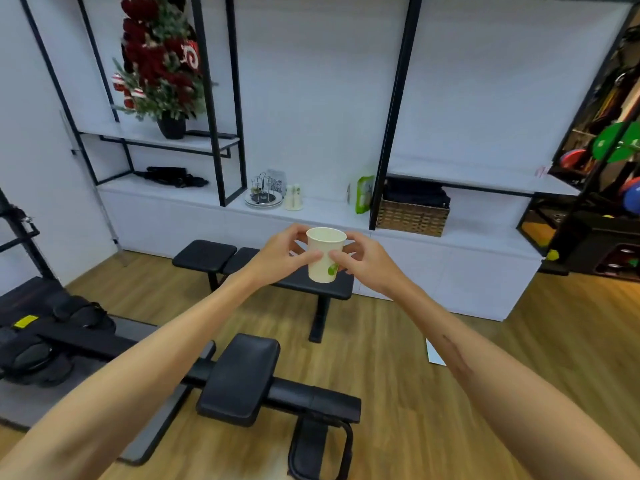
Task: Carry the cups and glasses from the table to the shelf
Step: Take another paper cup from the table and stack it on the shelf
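The paper cup is in the air, upright, held between the left hand and the right hand, with the fingers of both pressed on its sides. The white shelf lies ahead, beyond a black bench. I think it is best to keep the cup level, press lightly so the wall does not bend, and put it near the two cups standing there.
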